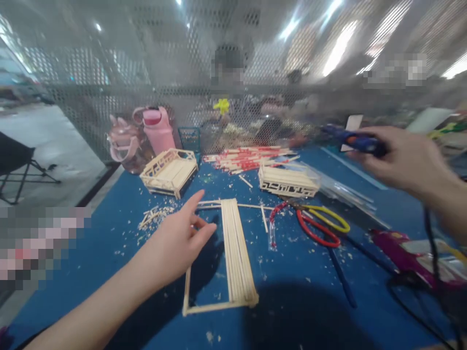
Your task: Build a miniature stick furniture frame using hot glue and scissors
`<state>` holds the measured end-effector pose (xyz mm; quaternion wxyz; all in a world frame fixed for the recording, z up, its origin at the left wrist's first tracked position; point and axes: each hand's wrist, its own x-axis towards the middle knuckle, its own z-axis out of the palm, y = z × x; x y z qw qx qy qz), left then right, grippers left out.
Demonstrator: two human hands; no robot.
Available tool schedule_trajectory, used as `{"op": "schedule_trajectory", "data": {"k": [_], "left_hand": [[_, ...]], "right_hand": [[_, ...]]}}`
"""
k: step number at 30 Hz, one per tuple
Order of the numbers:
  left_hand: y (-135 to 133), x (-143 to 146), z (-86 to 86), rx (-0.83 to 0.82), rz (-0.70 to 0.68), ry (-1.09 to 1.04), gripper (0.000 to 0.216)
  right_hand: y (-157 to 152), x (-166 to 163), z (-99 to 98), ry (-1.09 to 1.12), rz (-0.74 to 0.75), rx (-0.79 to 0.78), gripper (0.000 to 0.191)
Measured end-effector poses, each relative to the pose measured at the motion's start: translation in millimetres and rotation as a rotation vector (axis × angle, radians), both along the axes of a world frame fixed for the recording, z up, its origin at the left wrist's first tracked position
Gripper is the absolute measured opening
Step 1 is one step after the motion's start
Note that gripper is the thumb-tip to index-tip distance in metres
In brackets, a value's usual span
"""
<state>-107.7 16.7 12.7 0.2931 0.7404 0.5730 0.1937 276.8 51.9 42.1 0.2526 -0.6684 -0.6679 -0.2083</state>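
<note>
The stick frame (236, 255) lies flat at the centre of the tabletop (292, 272), the hub for these directions. Open room spreads from 3 to 5 o'clock of it, as far as a dark blue rod (342, 278). The tabletop's side edge runs past 9 and 10 o'clock, with floor beyond; at 12 a perforated screen (197, 92) closes off the far side.

There is one such frame, pale wood, its slender sticks packed side by side into a strip on the 3 o'clock half, while the 9 o'clock half is a bare outline with blue showing through. One left hand (182, 236) is over that half, its grip released, thumb and forefinger parted; whether it touches the frame I cannot tell. One right hand (399, 153), well apart toward 2 o'clock, has its grip closed around one blurred blue tool (365, 143).

Farther out are two railed stick models, one at 11 o'clock (171, 172) and one at 1 (289, 181); one heap of red-marked sticks (251, 159) at 12, too tangled to count; one pair of scissors (321, 226), with one red and one yellow handle loop, at 2; one purple packet (397, 253) at 3; and two pink bottles (158, 131) beyond the 11 o'clock model.
</note>
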Motion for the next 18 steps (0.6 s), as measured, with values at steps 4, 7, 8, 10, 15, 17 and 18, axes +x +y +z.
{"op": "schedule_trajectory", "data": {"k": [4, 7, 8, 10, 15, 17, 18], "left_hand": [[6.6, -13.6, -7.5, 0.177, 0.148, 0.132, 0.056], [9.3, -19.4, -22.4, 0.176, 0.171, 0.22, 0.056], [9.8, -20.3, -26.9, 0.152, 0.169, 0.224, 0.058], [11.1, -20.7, -33.6, 0.104, 0.17, 0.216, 0.059], [12.0, -17.7, -37.1, 0.013, 0.208, 0.124, 0.058], [9.0, -15.8, -35.7, -0.068, 0.234, 0.029, 0.058], [7.0, -14.7, -35.1, -0.109, 0.248, -0.025, 0.058]], "right_hand": [[42.1, -20.2, -13.5, -0.09, 0.019, -0.135, 0.05], [59.6, -37.4, -47.2, -0.104, 0.031, -0.194, 0.045], [62.8, -41.7, -57.2, -0.109, 0.035, -0.214, 0.045], [66.3, -46.5, -70.3, -0.112, 0.037, -0.252, 0.044], [65.7, -42.2, -68.2, -0.096, 0.048, -0.316, 0.046], [61.6, -40.2, -64.6, -0.092, 0.059, -0.314, 0.046], [58.9, -39.6, -63.9, -0.09, 0.062, -0.308, 0.046]]}}
